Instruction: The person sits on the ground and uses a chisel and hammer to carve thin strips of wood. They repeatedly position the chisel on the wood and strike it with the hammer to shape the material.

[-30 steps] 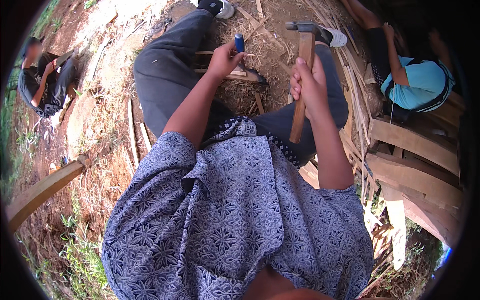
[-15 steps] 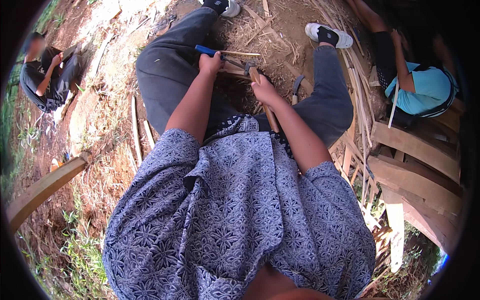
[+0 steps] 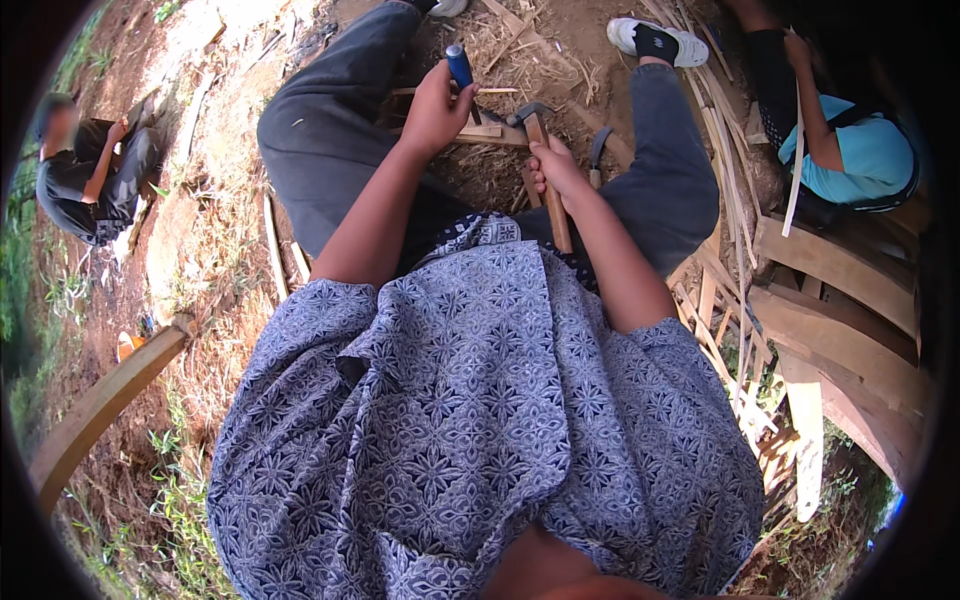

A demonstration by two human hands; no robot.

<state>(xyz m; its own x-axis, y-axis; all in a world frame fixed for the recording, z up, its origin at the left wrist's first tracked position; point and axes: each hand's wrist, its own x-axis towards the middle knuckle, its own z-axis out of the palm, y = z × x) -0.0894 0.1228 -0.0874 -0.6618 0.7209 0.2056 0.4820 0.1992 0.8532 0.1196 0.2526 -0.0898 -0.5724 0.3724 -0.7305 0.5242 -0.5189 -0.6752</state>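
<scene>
My left hand (image 3: 436, 112) is closed around a blue-handled tool (image 3: 459, 66), held upright with the handle's butt above my fist. Its thin metal end points down at a pale piece of wood (image 3: 500, 136) lying across between my legs; whether the tip touches it I cannot tell. My right hand (image 3: 558, 168) grips the wooden handle of a hammer (image 3: 536, 128), its dark metal head just right of the wood and its handle reaching back toward my lap. A thin wooden strip (image 3: 497, 91) shows behind my left hand.
A curved-bladed tool (image 3: 600, 150) lies by my right leg. Long wooden strips (image 3: 722, 150) and curved boards (image 3: 835, 270) lie to the right, near a person in a light blue shirt (image 3: 860, 155). Another person (image 3: 90, 175) sits far left. A curved beam (image 3: 110, 400) juts in at left.
The blue-handled tool has turned from lying nearly flat to upright as my left hand rose and moved right. The hammer has shifted right and its head has moved away from the tool.
</scene>
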